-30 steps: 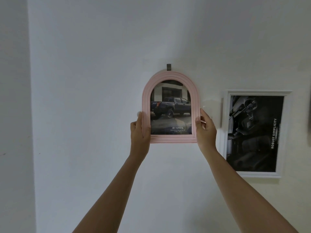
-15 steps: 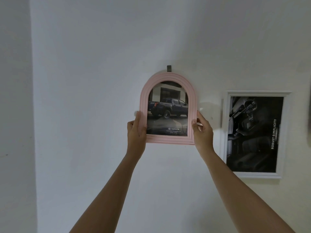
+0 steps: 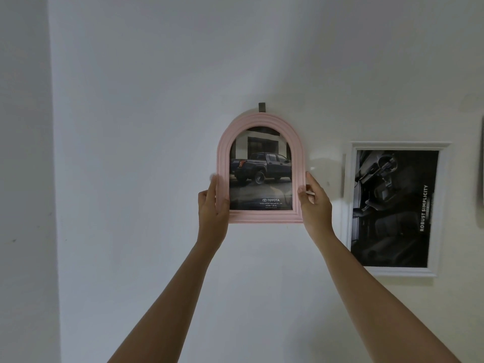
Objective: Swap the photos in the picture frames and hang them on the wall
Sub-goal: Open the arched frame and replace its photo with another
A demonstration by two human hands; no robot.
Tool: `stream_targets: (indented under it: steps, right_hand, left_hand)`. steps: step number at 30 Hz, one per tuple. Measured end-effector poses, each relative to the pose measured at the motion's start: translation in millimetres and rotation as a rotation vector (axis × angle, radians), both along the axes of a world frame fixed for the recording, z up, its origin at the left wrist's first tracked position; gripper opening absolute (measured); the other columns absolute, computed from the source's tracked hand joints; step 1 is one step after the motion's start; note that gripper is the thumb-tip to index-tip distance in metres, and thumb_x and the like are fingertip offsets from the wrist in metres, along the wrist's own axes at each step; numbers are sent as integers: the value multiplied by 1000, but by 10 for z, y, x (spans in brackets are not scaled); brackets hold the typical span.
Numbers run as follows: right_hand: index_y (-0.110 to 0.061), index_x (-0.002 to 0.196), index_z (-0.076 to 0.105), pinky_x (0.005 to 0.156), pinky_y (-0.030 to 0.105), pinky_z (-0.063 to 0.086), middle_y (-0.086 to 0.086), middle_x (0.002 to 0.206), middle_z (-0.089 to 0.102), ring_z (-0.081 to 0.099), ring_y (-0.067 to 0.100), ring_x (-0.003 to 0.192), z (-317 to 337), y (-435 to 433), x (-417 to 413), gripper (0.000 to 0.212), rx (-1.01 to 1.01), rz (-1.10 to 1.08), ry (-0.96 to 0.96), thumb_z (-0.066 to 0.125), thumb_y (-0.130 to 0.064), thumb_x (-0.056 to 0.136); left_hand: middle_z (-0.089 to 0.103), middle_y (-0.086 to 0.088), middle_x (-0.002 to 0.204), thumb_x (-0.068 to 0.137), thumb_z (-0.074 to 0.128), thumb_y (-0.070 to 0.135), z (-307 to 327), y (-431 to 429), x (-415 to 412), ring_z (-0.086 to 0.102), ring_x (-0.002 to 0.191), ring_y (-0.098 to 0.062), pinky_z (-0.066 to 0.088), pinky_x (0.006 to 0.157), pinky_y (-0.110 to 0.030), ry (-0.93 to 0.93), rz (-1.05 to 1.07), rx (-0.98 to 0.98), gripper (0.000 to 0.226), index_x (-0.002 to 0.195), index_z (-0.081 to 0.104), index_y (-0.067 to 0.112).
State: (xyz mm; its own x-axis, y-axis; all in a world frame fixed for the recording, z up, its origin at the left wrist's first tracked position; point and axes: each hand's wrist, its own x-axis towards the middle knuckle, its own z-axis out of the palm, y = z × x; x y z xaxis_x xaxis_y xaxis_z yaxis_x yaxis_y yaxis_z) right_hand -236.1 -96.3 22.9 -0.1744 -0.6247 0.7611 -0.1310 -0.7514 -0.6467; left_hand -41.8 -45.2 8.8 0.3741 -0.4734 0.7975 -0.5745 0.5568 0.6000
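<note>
Now we're gripping the pink arched frame [image 3: 260, 169] at its lower edges: left hand [image 3: 212, 205] clasping at eight o'clock, right hand [image 3: 314, 203] at four. Its long axis is standing upright, the wall hook [image 3: 262, 107] sitting at twelve, just above the arch. Since a second ago, we're squaring it; the white frame [image 3: 396, 208] is hanging at three.
</note>
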Motion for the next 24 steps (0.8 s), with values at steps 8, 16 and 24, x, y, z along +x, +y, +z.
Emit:
stream_targets:
  steps: [8,16,24]
  right_hand:
    - [-16,137,43,103,37,42,11,131,53,51,26,118,-43,31,-55,42,25,-23,-26,48,-19,96]
    - [-15,135,45,99,31,42,11,128,55,52,24,116,-60,72,-73,40,20,-36,-16,49,-15,95]
    - [-11,133,47,94,21,39,13,126,52,53,22,114,-83,114,-160,40,17,-48,42,50,-8,94]
  left_hand:
    - [35,-8,133,96,46,21,-35,25,25,45,116,-20,45,100,-39,21,-59,17,51,144,27,23]
    - [40,-11,131,97,44,19,-48,75,12,45,110,-13,44,96,-29,-8,-45,43,44,140,36,13]
    - [42,-7,131,97,43,24,-69,82,-53,44,114,-14,38,96,-22,-33,19,50,40,136,41,13]
